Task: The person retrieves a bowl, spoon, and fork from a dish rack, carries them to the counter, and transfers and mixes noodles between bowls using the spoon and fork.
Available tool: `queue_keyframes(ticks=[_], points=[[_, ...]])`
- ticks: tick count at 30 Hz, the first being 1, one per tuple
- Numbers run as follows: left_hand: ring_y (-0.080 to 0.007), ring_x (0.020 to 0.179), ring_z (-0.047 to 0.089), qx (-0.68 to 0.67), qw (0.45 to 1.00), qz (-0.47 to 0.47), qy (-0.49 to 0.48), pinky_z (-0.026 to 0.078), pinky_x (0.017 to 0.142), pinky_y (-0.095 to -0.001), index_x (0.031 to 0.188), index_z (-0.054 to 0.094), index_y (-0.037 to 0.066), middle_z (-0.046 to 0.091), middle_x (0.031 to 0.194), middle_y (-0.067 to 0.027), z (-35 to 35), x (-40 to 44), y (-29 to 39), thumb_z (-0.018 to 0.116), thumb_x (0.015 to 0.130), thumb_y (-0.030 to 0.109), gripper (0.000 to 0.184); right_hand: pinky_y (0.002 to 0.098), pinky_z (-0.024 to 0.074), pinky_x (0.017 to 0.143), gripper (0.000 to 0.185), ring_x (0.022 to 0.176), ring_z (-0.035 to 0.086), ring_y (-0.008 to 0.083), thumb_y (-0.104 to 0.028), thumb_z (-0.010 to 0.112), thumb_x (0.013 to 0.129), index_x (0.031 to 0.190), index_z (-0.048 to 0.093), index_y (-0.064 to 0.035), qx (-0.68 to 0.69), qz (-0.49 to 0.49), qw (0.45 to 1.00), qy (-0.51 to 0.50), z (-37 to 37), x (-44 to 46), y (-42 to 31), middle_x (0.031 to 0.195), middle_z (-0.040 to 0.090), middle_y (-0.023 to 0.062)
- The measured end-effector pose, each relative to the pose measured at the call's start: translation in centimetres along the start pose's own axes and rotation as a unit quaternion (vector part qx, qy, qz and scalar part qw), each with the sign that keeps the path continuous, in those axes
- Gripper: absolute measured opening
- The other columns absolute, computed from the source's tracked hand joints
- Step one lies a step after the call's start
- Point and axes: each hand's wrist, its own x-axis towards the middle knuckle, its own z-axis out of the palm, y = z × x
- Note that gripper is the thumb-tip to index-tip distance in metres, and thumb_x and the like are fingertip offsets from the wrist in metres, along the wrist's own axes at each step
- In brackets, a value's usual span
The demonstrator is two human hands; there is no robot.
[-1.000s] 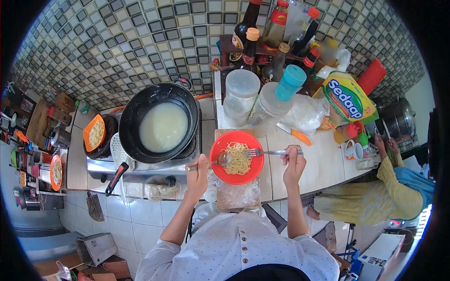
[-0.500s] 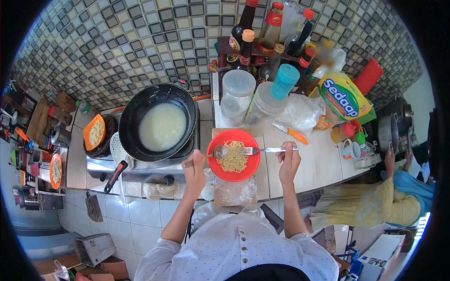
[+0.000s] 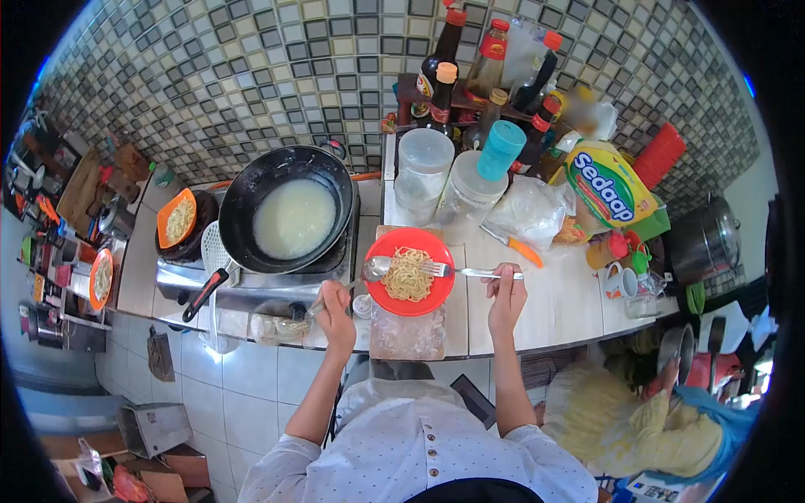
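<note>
A red plate (image 3: 444,251) holding noodles (image 3: 408,277) rests on a pale, worn wooden board (image 3: 408,337). My left hand (image 3: 337,318) is closed around the handle of a spoon (image 3: 376,268), whose bowl lies over the left side of the noodles. Between the fingers of my right hand (image 3: 507,298) is the handle of a fork (image 3: 474,272). Its tines reach the right side of the noodles. To the left, a black wok (image 3: 231,222) with cloudy, pale liquid (image 3: 293,220) sits on the stove.
A perforated ladle (image 3: 213,245) leans beside the wok, near an orange bowl of noodles (image 3: 178,220). Clear jars (image 3: 424,172), sauce bottles (image 3: 442,54) and an orange-handled knife (image 3: 524,251) stand or lie behind the plate. Another person (image 3: 671,427) holds a pan at the lower right.
The spoon's bowl and the fork stay at the noodles, with my hands slightly shifted. The view has moved a little. The other person has moved lower right with a pan, away from the counter.
</note>
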Motion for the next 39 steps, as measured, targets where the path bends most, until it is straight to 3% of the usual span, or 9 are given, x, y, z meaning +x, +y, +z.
queue_keyframes(ticks=[2,7,10,19,22,26,30,39], points=[[-0.0071,0.051,0.024,-0.028,0.999,-0.011,0.019,0.02,0.047,-0.023,0.059,0.029,0.008,0.026,0.056,0.0024,-0.1,-0.8,0.4,0.031,0.091,0.025,0.037,0.0182,0.0304,0.044,0.023,0.048,0.037,0.0039,-0.019,0.038,0.09,0.078,0.047,-0.0024,0.059,0.068,0.996,-0.019,-0.2,-0.5,0.0,0.062,0.052,0.0046],[-0.0071,0.05,0.02,-0.186,0.971,-0.14,0.051,0.021,0.051,-0.023,0.066,0.029,0.012,0.024,0.06,0.0031,-1.1,-2.4,2.0,0.034,0.09,0.028,0.03,0.0183,0.0312,0.044,0.022,0.047,0.039,0.0049,-0.022,0.04,0.09,0.081,0.047,-0.003,0.084,0.086,0.992,-0.028,-0.4,-1.8,-1.4,0.068,0.056,0.008],[-0.007,0.05,0.021,-0.235,0.958,-0.16,0.044,0.022,0.051,-0.023,0.066,0.031,0.012,0.025,0.06,0.003,-2.8,-2.5,2.6,0.034,0.09,0.028,0.029,0.0185,0.0305,0.044,0.022,0.047,0.041,0.0055,-0.023,0.04,0.089,0.083,0.047,-0.0034,0.109,0.09,0.99,-0.02,-0.6,-2.5,-1.4,0.072,0.058,0.0099],[-0.0086,0.05,0.025,-0.314,0.941,-0.096,0.086,0.023,0.05,-0.0231,0.067,0.033,0.009,0.025,0.054,0.0018,-13.5,-1.2,5.9,0.033,0.09,0.028,0.03,0.0192,0.0293,0.046,0.021,0.049,0.043,0.007,-0.021,0.041,0.088,0.08,0.05,-0.0036,0.136,0.054,0.989,-0.023,7.5,-7.7,-5.7,0.07,0.059,0.0095],[-0.0091,0.05,0.026,-0.302,0.949,-0.056,0.07,0.024,0.051,-0.0235,0.066,0.032,0.009,0.026,0.054,0.0016,-19.4,-0.7,7.7,0.032,0.09,0.028,0.03,0.0199,0.0294,0.047,0.021,0.049,0.043,0.0074,-0.021,0.041,0.087,0.079,0.051,-0.0035,0.165,0.041,0.985,-0.025,12.4,-10.4,-6.2,0.069,0.059,0.0105],[-0.0096,0.05,0.026,-0.204,0.97,0.012,0.134,0.025,0.052,-0.0239,0.066,0.032,0.009,0.026,0.053,0.0011,-28.3,-0.1,10.5,0.032,0.09,0.03,0.031,0.0196,0.0304,0.045,0.023,0.049,0.044,0.0087,-0.025,0.042,0.088,0.082,0.049,-0.0043,0.207,0.021,0.974,-0.087,20.7,-14.4,-8.1,0.077,0.059,0.0153],[-0.0097,0.051,0.028,-0.203,0.964,0.032,0.167,0.025,0.052,-0.0243,0.067,0.033,0.009,0.03,0.058,-0.0002,-36.4,0.5,10.7,0.033,0.09,0.03,0.031,0.0204,0.0317,0.048,0.023,0.051,0.046,0.0102,-0.023,0.042,0.087,0.081,0.05,-0.0021,0.262,0.046,0.954,-0.14,28.5,-18.1,-9.9,0.08,0.059,0.0189],[-0.0103,0.055,0.031,-0.164,0.952,-0.002,0.261,0.026,0.053,-0.0239,0.07,0.034,0.008,0.031,0.06,-0.0007,-44.3,1.1,9.0,0.032,0.091,0.03,0.031,0.0211,0.0326,0.048,0.023,0.051,0.048,0.0109,-0.027,0.039,0.089,0.085,0.046,-0.0049,0.321,0.172,0.879,-0.309,39.5,-23.1,-11.8,0.076,0.056,0.0122]])
